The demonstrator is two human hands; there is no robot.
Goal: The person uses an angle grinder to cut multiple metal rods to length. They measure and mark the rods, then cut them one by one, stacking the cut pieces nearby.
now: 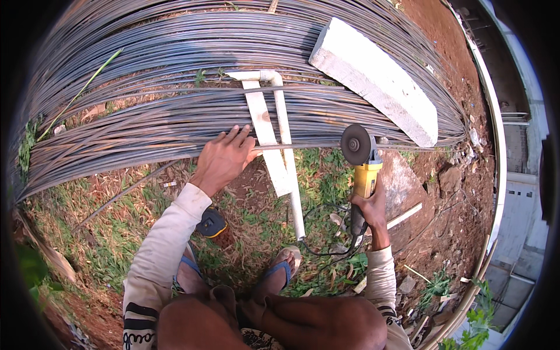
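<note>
My right hand is wrapped round the dark body of a yellow angle grinder. The grinder points away from me, its dark disc beside the near rods. Whether the disc touches a rod or spins, I cannot tell. My left hand is on the near edge of a big bundle of steel rods. Its fingers reach over the rods, and the thumb lies against a thin steel rod that runs right toward the disc. Part of that grip is hidden under the palm.
A white concrete block weighs on the rods at the right. A white pipe and a pale flat strip cross the bundle. A black cable trails from the grinder. A black and yellow object lies by my left foot.
</note>
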